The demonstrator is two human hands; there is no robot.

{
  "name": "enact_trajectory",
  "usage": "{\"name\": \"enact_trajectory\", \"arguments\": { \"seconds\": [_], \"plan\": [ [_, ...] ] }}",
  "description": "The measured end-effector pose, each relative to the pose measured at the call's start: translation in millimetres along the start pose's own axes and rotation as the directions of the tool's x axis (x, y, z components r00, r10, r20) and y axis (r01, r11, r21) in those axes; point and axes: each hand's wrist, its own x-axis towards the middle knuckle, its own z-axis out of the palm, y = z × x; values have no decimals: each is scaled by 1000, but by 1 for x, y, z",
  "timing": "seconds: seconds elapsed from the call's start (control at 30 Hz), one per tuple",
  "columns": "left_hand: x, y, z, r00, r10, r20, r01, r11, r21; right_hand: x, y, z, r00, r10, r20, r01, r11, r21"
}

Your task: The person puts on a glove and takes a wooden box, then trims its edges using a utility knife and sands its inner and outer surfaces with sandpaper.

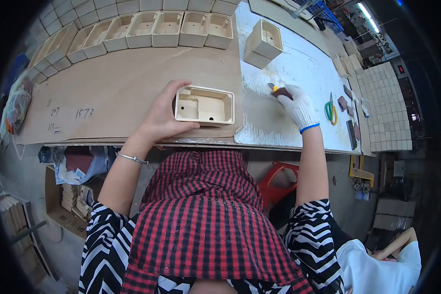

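Observation:
A cream rectangular box (201, 117), its hollow side up with small holes in its floor, is gripped by my left hand (164, 112). The thumb lies along its near edge, with the fingers round the far left corner. My right hand (299, 105), in a white glove with a blue cuff, closes on a dark brown piece of sandpaper (282, 93) over the white sheet. Just beyond the sandpaper shows a yellow knife (275, 88), its near part hidden. Two stacked cream boxes (263, 44) stand farther back.
Rows of similar boxes (167, 29) line the back left of the cardboard-covered table (132, 73). Green-and-yellow scissors (331, 111) and several brown sandpaper pieces (343, 102) lie at right. More boxes (384, 108) are stacked beyond. A person in a white shirt (377, 269) is at lower right.

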Motion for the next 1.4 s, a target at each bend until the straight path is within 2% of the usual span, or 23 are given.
{"name": "enact_trajectory", "arguments": {
  "seconds": [0.1,0.17,0.27,0.3,0.43,0.5,0.53,0.6,0.63,0.73,1.13,1.4],
  "plan": [
    [13,11,-9,998,38,52,-39,999,2,0,38,37,998,52,19,-51,998,-43],
    [27,22,-12,991,71,110,-80,994,72,4,41,38,996,82,26,-80,995,-61],
    [44,32,-9,979,106,175,-128,985,120,13,18,8,926,291,242,-264,954,-140],
    [50,35,-6,972,128,196,-155,979,131,14,21,9,924,295,242,-269,954,-134],
    [61,37,-2,956,169,241,-216,958,187,6,28,13,937,233,260,-202,969,-141],
    [63,37,-2,955,167,247,-222,951,213,-12,-7,-11,972,145,185,-184,960,213],
    [63,38,-2,955,157,250,-212,954,211,-18,-20,-17,970,145,196,-188,957,221],
    [64,41,-2,953,144,265,-202,957,206,-27,-40,-21,955,-35,295,-54,956,290],
    [65,41,-1,952,140,272,-200,957,209,-28,-42,-17,955,-33,296,-59,953,296],
    [65,39,-1,951,161,263,-222,950,221,-26,-47,-8,943,-106,316,67,989,133],
    [64,48,2,945,162,283,-231,946,229,-21,-65,-14,933,-261,247,288,954,-80],
    [64,50,4,941,193,279,-261,938,229,-16,-56,-7,918,-262,297,278,960,-12]
  ]
}}
